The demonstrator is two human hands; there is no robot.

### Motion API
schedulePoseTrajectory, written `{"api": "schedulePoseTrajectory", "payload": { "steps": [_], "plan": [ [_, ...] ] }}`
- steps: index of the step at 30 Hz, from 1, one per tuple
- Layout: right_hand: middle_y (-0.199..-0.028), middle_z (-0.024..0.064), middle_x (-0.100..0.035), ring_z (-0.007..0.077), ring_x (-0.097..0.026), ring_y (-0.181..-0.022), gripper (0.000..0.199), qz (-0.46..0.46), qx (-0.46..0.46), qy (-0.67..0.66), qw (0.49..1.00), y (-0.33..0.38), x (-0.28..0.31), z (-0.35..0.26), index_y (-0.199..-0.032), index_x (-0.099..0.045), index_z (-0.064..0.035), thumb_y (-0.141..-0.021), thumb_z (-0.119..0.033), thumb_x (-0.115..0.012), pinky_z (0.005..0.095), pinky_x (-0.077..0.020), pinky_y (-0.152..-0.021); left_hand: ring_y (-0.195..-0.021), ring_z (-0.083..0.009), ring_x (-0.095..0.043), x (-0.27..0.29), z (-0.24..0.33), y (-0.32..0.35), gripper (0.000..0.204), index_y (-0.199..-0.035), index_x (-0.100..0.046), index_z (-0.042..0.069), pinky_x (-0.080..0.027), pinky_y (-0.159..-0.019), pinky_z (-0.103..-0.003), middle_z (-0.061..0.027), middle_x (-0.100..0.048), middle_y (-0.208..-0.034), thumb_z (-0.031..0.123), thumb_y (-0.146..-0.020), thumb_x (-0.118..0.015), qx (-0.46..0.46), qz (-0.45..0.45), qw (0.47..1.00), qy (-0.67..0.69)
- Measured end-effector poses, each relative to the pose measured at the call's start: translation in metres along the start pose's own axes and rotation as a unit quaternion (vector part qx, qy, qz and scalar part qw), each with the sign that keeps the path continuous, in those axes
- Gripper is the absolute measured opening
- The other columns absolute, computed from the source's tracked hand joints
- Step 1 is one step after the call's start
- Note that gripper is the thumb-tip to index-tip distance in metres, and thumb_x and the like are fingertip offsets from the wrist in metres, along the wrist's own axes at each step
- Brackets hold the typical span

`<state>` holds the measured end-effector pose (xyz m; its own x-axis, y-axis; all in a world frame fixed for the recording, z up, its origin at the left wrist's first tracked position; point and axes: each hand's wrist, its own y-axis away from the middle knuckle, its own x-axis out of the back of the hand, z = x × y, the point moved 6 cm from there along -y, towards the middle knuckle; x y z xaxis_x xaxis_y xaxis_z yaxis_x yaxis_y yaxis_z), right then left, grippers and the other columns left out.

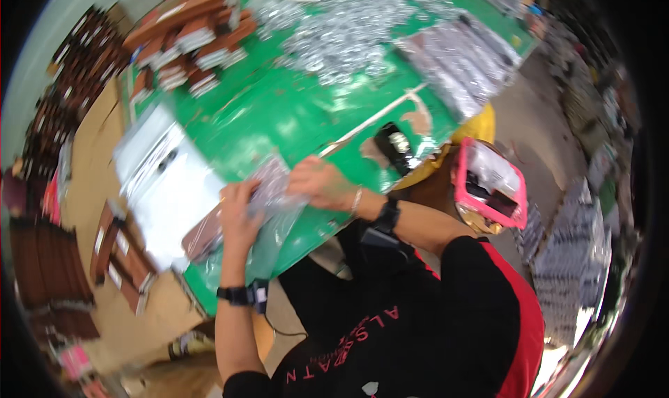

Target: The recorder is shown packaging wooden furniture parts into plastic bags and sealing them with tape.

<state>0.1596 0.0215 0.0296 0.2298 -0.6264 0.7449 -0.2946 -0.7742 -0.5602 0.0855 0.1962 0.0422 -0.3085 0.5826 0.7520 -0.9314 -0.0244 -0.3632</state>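
gripping a crinkled clear plastic bag (273, 189), left hand (240, 213) and right hand (322, 184) fingers closed.

A clear plastic bag (275, 203) lies crumpled at the near edge of the green table (279, 119), its film glossy and wrinkled, its lower part hanging past the table's edge. A flat brown piece (203, 236) shows beneath it, at the same near edge, toward the left corner. The picture is blurred, so what the bag contains cannot be made out.
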Motion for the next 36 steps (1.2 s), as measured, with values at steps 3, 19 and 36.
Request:
{"api": "schedulePoseTrajectory", "payload": {
  "steps": [3,19,36],
  "plan": [
    [-0.098,0.0038,-0.062,0.0251,-0.060,-0.097,0.021,0.044,-0.050,-0.028,0.997,-0.006,0.011,0.006,-0.091,-0.067,-0.0122,-0.072,-0.005,-0.067,0.0418,-0.0438,-0.088,-0.099,-0.0336,-0.054,-0.005,0.008,-0.007,0.054,-0.116,-0.064,0.009,-0.046,-0.088,-0.043,-0.0115,-0.059,-0.103,-0.002,-0.064,-0.073,-0.015,-0.001,1.000,-0.013],
    [-0.124,0.0079,-0.067,0.0291,-0.058,-0.122,0.032,0.011,-0.096,-0.243,0.965,-0.032,-0.023,0.029,-0.113,-0.067,-0.0063,-0.082,0.000,-0.061,0.0473,-0.0341,-0.115,-0.098,-0.0344,-0.054,-0.008,-0.008,0.007,0.042,-0.110,-0.068,0.009,-0.046,-0.085,-0.044,-0.0110,-0.059,-0.102,0.003,-0.069,-0.073,0.009,0.023,1.000,-0.019],
    [-0.114,0.0081,-0.068,0.0275,-0.060,-0.111,0.031,0.022,-0.112,-0.166,0.979,-0.029,-0.038,0.047,-0.119,-0.070,-0.0109,-0.089,-0.020,-0.068,0.0395,-0.0378,-0.100,-0.127,-0.0312,-0.055,0.014,-0.014,0.023,0.058,-0.133,-0.059,0.004,-0.037,-0.113,-0.042,-0.0154,-0.060,-0.132,0.015,-0.079,-0.078,0.140,-0.062,0.957,0.245]
  ]
}}
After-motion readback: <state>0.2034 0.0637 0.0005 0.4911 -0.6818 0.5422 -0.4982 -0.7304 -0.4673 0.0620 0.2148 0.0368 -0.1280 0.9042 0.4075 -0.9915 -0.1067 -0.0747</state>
